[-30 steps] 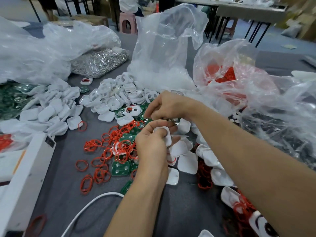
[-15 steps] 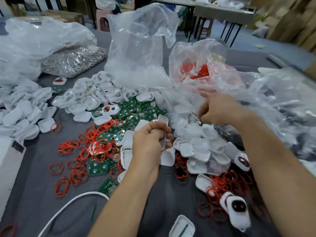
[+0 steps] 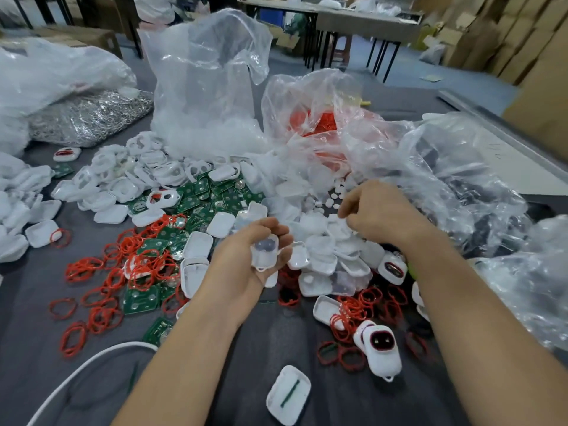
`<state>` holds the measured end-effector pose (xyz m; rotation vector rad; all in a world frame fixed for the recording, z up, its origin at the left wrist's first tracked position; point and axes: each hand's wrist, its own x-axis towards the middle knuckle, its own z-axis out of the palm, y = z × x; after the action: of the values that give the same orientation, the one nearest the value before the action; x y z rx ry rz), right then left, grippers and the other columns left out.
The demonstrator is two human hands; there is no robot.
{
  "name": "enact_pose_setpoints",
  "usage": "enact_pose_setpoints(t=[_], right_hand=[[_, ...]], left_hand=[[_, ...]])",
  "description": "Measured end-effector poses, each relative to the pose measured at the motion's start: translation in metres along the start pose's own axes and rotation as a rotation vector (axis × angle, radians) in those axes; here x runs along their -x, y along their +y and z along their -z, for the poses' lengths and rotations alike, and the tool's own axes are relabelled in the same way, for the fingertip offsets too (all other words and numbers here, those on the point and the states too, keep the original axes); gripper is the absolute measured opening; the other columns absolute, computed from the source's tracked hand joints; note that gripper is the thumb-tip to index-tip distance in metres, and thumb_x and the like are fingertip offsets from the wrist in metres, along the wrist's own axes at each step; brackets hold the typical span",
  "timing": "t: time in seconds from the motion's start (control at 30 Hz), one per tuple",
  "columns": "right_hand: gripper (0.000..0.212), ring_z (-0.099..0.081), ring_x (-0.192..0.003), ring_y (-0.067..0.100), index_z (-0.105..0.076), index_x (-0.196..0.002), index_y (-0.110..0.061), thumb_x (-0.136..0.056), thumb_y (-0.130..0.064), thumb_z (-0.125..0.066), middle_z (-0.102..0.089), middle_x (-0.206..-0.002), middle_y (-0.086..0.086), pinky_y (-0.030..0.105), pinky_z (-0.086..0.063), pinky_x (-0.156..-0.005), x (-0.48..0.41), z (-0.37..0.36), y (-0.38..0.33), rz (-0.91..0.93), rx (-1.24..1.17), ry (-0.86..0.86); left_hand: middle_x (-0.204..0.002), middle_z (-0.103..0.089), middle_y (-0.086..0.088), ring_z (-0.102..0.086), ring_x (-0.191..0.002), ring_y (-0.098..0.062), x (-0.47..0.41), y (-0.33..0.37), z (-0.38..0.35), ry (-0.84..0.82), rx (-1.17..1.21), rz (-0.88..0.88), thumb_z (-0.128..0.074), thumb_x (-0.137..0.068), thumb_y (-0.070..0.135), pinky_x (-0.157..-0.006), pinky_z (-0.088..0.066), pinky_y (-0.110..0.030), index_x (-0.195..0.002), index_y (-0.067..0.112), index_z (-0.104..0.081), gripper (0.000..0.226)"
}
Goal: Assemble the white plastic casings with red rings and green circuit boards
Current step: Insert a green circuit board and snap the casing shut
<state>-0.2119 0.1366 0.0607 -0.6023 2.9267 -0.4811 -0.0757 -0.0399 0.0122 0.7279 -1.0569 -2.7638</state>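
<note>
Centrally, left hand cups smooth, rounded-square white plastic casing.

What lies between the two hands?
Head view: a heap of loose white casings lies between the left hand, gripping a casing, and the right hand.

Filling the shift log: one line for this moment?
left hand: holds white casing | right hand: curled, over casing pile

Assembly workshop, bagged parts, stacked cartons
</note>
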Motion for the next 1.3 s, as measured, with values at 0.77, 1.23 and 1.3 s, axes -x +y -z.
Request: enact_pose_setpoints(t=[0.77,1.23,1.3], right_hand=[[0.034,-0.065,-0.114,0.021,-0.077,-0.114,-0.022,-0.091,-0.003,-0.062,-0.072,-0.123,0.001,0.029,-0.051,-0.094,-0.070,-0.071,-0.148,0.290,0.010,-0.077],[0.029,-0.062,-0.072,0.013,-0.066,-0.077,-0.025,-0.079,0.004,-0.071,-0.066,-0.076,-0.007,0.015,-0.046,-0.065,-0.051,-0.052,-0.129,0.279,-0.286,0.163],[0.032,-0.066,-0.067,0.009,-0.074,-0.082,-0.025,-0.078,0.006,-0.075,-0.073,-0.074,-0.006,0.015,-0.050,-0.064,-0.025,-0.040,-0.116,0.205,-0.663,0.270]], left_hand=[[-0.074,-0.066,-0.012,-0.061,-0.059,-0.023,-0.002,0.029,0.016,0.129,0.111,-0.075,-0.053,-0.094,0.006,-0.049,-0.049,-0.025,-0.084,0.003,-0.065,0.016],[-0.070,-0.070,-0.009,-0.065,-0.055,-0.018,0.003,0.030,0.014,0.162,0.056,-0.092,-0.053,-0.093,0.005,-0.043,-0.048,-0.019,-0.063,0.008,-0.076,0.037],[-0.072,-0.070,-0.009,-0.065,-0.057,-0.018,0.004,0.029,0.015,0.151,0.022,-0.096,-0.053,-0.093,0.006,-0.043,-0.048,-0.019,-0.064,0.009,-0.077,0.038]])
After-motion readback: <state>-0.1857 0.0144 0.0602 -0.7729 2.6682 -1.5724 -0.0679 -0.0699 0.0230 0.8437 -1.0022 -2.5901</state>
